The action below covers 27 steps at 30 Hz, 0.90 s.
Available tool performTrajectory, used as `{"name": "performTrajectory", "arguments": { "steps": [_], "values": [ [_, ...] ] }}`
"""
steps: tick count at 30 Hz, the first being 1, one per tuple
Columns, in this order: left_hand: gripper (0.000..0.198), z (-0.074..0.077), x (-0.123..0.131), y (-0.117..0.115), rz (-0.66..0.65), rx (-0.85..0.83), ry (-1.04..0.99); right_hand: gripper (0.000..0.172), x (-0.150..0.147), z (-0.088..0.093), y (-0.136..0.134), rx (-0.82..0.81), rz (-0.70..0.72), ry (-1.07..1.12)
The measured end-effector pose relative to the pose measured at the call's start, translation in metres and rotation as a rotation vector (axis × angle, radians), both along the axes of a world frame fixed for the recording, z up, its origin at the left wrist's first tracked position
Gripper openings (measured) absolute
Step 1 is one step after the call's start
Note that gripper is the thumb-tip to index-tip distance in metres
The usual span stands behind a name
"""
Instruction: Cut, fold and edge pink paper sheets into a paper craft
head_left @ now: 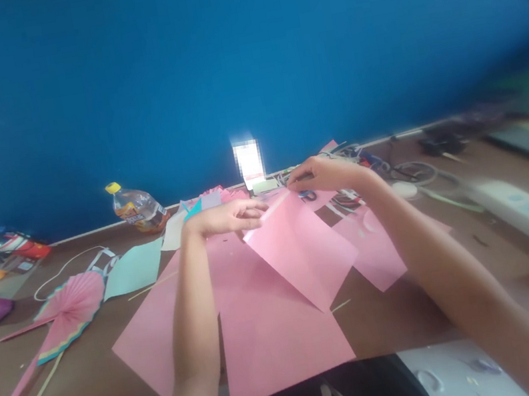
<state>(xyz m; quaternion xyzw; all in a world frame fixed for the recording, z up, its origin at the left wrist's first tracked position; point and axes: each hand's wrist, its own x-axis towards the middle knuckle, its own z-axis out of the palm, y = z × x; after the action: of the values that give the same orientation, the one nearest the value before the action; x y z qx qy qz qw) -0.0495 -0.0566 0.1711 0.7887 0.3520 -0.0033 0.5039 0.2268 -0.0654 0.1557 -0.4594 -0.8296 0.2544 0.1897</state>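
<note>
Holding one raised pink sheet, pinching its left corner with nearly closed left fingers and its top corner with nearly closed right fingers. Showing at least three other pink sheets under and beside it on the tabletop, one yellow-capped bottle and one pink fan left of it.
</note>
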Motion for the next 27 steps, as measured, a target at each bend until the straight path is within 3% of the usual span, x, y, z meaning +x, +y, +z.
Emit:
{"name": "performTrajectory", "arguments": {
  "steps": [7,15,20,27],
  "values": [
    [0.034,-0.013,0.013,0.009,-0.024,0.214,0.116,0.039,-0.002,-0.001,0.001,0.003,-0.017,-0.030],
    [0.030,-0.015,0.014,0.009,-0.079,0.126,0.044,0.038,0.002,0.002,-0.001,0.035,-0.013,-0.032],
    [0.030,-0.021,0.010,0.013,-0.041,0.088,0.030,0.034,0.001,-0.003,0.004,0.051,-0.024,-0.063],
    [0.043,-0.042,0.034,0.020,0.107,0.311,-0.057,0.033,-0.007,-0.007,0.005,0.034,-0.018,-0.082]
  ]
}}
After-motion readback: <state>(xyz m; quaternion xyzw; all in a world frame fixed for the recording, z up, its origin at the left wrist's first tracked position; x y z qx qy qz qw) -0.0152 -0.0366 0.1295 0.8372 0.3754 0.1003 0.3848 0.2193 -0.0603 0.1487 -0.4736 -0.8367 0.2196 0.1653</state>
